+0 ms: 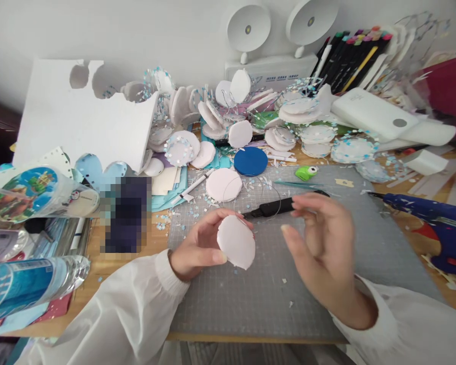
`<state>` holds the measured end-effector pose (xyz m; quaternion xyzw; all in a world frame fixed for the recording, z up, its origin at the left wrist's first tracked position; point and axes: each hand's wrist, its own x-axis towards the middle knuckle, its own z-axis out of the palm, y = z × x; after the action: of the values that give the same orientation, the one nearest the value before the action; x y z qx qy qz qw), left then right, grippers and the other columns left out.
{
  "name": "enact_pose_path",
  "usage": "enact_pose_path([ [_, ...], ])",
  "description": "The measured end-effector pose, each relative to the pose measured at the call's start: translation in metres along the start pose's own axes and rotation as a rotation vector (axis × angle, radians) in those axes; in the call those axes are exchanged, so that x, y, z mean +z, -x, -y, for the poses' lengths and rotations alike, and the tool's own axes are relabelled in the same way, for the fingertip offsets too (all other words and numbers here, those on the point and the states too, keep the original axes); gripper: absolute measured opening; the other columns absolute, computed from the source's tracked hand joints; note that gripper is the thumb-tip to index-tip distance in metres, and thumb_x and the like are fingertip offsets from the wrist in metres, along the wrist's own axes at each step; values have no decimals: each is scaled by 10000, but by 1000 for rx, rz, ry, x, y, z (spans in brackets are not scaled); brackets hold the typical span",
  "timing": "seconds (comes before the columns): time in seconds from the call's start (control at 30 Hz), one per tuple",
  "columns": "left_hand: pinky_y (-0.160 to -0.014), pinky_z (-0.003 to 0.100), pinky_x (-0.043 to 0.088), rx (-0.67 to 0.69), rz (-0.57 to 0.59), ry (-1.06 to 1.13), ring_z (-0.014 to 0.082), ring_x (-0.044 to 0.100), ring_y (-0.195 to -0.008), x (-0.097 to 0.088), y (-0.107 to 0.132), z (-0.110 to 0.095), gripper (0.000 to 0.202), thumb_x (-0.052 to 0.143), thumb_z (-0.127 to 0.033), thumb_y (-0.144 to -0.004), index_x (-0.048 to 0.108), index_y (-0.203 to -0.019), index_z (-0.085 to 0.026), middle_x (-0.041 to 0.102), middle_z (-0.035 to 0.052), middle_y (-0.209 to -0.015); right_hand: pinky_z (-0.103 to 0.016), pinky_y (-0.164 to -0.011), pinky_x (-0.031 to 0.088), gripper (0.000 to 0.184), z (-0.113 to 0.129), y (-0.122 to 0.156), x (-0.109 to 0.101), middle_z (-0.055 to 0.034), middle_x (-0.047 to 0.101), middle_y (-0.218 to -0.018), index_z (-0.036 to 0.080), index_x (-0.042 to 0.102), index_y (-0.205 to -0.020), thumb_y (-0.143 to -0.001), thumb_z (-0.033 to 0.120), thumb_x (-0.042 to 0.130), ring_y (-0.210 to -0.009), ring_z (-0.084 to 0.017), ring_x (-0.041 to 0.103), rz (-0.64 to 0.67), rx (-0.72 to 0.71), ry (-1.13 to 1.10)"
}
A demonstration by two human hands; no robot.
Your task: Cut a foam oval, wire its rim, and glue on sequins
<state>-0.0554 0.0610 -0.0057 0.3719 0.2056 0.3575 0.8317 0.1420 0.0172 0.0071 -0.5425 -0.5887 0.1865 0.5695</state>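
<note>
A thick white disc [236,242], foam-like and slightly ragged at the rim, is pinched between the thumb and fingers of the left hand [193,249] above the gridded grey mat [273,304]. The right hand [325,253] is held at three o'clock from the disc, apart from it, thumb and fingers parted and loosely curved. At one o'clock, a black-handled knife [275,207] is laid, partly covered by the right fingers; contact cannot be judged. At twelve o'clock, a second white disc [224,185] and a smooth blue disc [251,161] are set. The left fingertips are concealed behind the held disc; a dark object [127,223] at nine o'clock is obscured by pixelation; a blue glue gun [429,210] at two o'clock is cut off by the frame. Towards six o'clock, between the wrists, the mat is exposed to its front edge.
</note>
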Motion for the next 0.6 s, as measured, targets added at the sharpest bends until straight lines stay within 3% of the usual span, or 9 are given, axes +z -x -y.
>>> enact_pose_path([
  [0.1, -758, 330, 489, -3, 27, -12, 253, 634, -940, 0, 0, -1, 571, 823, -306, -569, 613, -1089, -195, 670, 108, -1097, -395, -878, 510, 331, -3, -7, 0, -113, 584, -1178, 240, 488, -1231, -903, 267, 523, -1077, -217, 575, 94, 163, -88],
  [0.2, -753, 329, 491, -8, 34, -13, 252, 636, -932, 1, 0, -1, 575, 827, -307, -566, 616, -1088, -191, 670, 112, -1095, -342, -812, 532, 289, 2, -9, -6, -61, 654, -975, 248, 523, -1223, -946, 226, 443, -929, -176, 631, 223, 152, -132],
  [0.3, -784, 339, 492, 1, 28, -4, 249, 632, -946, 1, 0, -1, 577, 828, -291, -564, 618, -1092, -188, 668, 112, -1095, -304, -715, 520, 331, 8, -6, -13, -19, 630, -839, 267, 565, -1194, -921, 123, 446, -786, -147, 615, 270, -14, -140],
  [0.4, -801, 339, 491, -6, 36, 0, 247, 625, -970, 2, 0, -1, 568, 825, -275, -565, 621, -1087, -191, 666, 108, -1099, -341, -722, 508, 367, 12, -6, -18, -23, 631, -817, 257, 596, -1153, -871, 62, 463, -775, -159, 599, 365, -241, -151],
  [0.6, -819, 353, 478, -13, 69, -31, 248, 624, -959, 0, 0, 0, 589, 827, -252, -546, 616, -1093, -193, 660, 118, -1111, -366, -750, 506, 270, 14, -11, -18, -13, 615, -726, 230, 590, -1143, -918, 167, 455, -682, -139, 575, 525, -493, -116],
])
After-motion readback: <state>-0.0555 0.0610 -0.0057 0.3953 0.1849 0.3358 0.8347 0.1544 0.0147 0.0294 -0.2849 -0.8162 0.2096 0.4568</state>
